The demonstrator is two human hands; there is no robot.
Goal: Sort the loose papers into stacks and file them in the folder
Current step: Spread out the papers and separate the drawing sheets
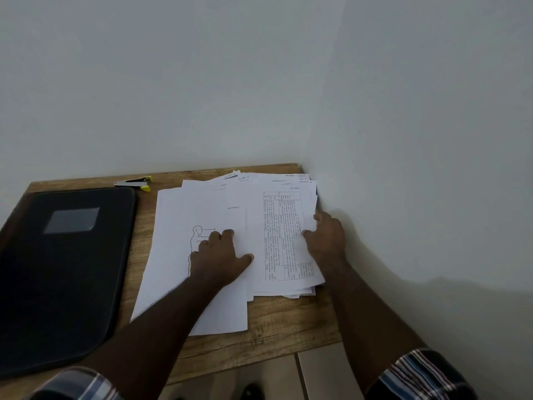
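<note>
The loose papers (230,197) lay fanned across the right half of the desk (277,319), reaching its far right corner against the wall (403,140). The left hand (219,255) pressed flat, fingers spread, on a sheet with a drawn figure (178,255). The right hand (327,241) gripped the right edge of the pile topped by a printed table (284,235), fingers curled on it. The closed black folder (66,269) covered the desk's left side, a stapler (135,183) at the far edge. Bare wood showed along the near edge.
</note>
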